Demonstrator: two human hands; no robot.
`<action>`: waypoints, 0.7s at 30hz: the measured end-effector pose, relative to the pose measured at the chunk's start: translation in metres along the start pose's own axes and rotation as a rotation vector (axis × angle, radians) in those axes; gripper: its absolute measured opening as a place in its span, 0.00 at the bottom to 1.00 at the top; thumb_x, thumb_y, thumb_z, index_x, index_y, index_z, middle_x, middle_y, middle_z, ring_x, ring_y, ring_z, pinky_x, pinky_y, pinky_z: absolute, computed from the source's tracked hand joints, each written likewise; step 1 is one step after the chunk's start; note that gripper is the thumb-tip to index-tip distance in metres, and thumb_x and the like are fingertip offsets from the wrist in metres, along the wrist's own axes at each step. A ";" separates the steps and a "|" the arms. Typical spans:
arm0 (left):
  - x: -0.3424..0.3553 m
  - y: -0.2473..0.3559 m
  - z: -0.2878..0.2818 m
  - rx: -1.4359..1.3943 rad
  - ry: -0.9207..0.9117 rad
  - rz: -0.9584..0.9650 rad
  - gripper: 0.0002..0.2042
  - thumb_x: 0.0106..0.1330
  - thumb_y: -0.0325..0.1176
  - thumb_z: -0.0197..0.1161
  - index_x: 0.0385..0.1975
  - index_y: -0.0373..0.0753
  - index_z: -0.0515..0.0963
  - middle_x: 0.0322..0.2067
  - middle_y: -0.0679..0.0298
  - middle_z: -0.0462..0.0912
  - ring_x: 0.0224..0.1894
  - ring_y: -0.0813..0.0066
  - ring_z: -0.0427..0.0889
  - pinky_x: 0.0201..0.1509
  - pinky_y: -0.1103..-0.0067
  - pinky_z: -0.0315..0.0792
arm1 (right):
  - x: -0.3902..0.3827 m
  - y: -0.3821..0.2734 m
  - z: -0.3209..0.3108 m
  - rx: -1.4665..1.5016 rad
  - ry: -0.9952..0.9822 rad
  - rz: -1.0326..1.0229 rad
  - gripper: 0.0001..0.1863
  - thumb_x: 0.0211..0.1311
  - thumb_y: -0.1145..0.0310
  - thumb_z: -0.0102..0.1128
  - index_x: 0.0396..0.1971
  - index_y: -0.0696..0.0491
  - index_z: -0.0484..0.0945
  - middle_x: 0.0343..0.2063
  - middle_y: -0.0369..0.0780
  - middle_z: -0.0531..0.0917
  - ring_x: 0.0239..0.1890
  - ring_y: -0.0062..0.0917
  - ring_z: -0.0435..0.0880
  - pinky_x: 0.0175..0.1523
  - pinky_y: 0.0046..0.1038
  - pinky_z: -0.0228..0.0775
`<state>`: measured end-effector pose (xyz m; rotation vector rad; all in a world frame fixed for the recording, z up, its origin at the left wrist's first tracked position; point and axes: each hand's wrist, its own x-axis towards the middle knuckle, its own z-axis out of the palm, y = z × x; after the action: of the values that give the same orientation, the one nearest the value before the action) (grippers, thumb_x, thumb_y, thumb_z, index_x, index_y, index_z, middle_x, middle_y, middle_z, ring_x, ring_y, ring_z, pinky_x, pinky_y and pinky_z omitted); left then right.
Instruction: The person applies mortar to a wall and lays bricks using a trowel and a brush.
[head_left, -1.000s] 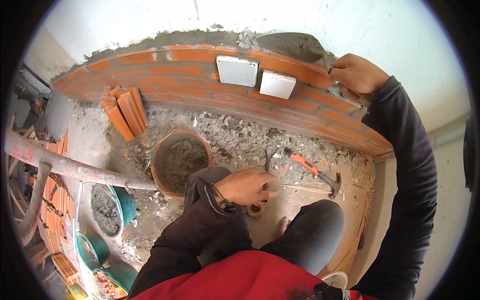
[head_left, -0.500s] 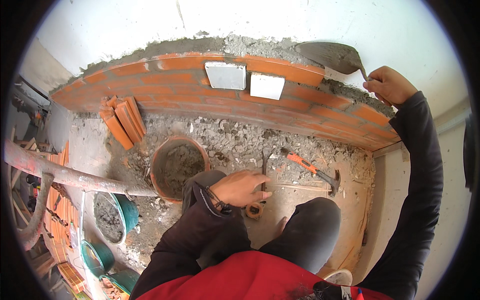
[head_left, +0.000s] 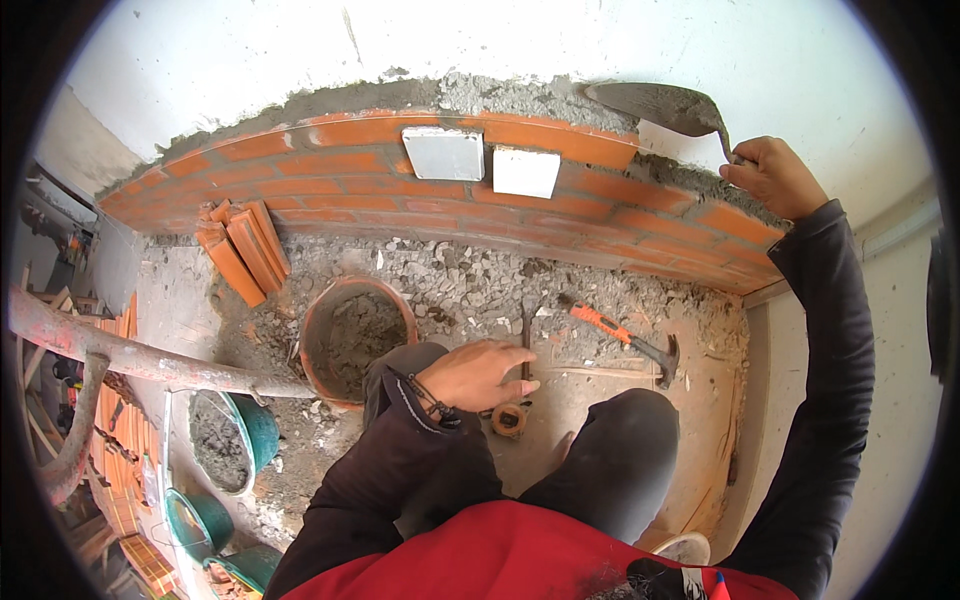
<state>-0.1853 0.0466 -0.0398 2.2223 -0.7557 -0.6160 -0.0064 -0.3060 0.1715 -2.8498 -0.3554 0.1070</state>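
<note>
My right hand (head_left: 778, 178) is closed round the handle of a trowel (head_left: 668, 108), raised at the far right. The trowel's blade lies over the grey mortar (head_left: 520, 98) along the top of a low orange brick wall (head_left: 640, 225), against the white wall behind. Just right of the blade, the top course ends and rough mortar (head_left: 690, 180) shows on the lower bricks. My left hand (head_left: 480, 375) rests over my left knee with its fingers apart, holding nothing. Below its fingertips a round tape roll (head_left: 508, 420) lies on the floor.
A bucket of mortar (head_left: 358, 340) stands left of my knee. A claw hammer (head_left: 625, 335) lies right on the rubble-strewn floor. Loose bricks (head_left: 245, 250) lean at the wall's left. Two white square plates (head_left: 525, 173) sit on the wall's face. A rusty pole (head_left: 160, 360) crosses the left, above green buckets (head_left: 255, 435).
The trowel and my right hand have shifted very slightly left in the picture, along with the wall. My left hand stays over the knee.
</note>
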 end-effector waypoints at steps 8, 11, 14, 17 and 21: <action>-0.006 -0.007 0.003 0.011 0.036 0.041 0.26 0.70 0.49 0.57 0.58 0.32 0.73 0.50 0.45 0.79 0.54 0.44 0.77 0.58 0.61 0.71 | -0.005 0.005 0.004 -0.106 0.052 -0.044 0.18 0.59 0.62 0.64 0.26 0.66 0.79 0.15 0.46 0.74 0.20 0.29 0.72 0.31 0.34 0.67; -0.006 -0.003 0.000 0.019 -0.001 0.009 0.26 0.70 0.48 0.58 0.57 0.32 0.73 0.50 0.45 0.79 0.54 0.44 0.77 0.58 0.61 0.70 | -0.008 0.010 0.006 -0.030 0.086 0.022 0.17 0.59 0.63 0.63 0.26 0.66 0.80 0.16 0.48 0.75 0.19 0.32 0.74 0.31 0.35 0.67; -0.002 -0.001 0.001 0.027 0.000 -0.002 0.26 0.70 0.48 0.58 0.57 0.32 0.73 0.51 0.46 0.79 0.54 0.44 0.77 0.58 0.61 0.70 | -0.005 0.004 0.008 -0.090 0.136 -0.088 0.16 0.59 0.63 0.63 0.26 0.64 0.80 0.17 0.50 0.75 0.20 0.36 0.75 0.31 0.37 0.68; -0.003 -0.004 0.002 0.023 0.006 0.001 0.25 0.69 0.47 0.58 0.57 0.32 0.73 0.52 0.46 0.79 0.54 0.45 0.77 0.58 0.61 0.70 | 0.002 -0.026 0.025 -0.125 0.152 -0.215 0.16 0.60 0.62 0.63 0.27 0.63 0.80 0.20 0.51 0.76 0.22 0.40 0.78 0.33 0.39 0.69; 0.000 -0.004 0.001 0.022 -0.002 0.003 0.25 0.69 0.46 0.59 0.57 0.32 0.73 0.52 0.46 0.79 0.55 0.45 0.77 0.59 0.61 0.70 | 0.009 -0.083 0.052 -0.220 0.131 -0.235 0.17 0.63 0.58 0.60 0.31 0.59 0.83 0.26 0.52 0.82 0.31 0.46 0.82 0.39 0.43 0.74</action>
<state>-0.1848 0.0486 -0.0436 2.2401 -0.7704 -0.6109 -0.0220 -0.2131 0.1434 -2.9812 -0.7090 -0.1748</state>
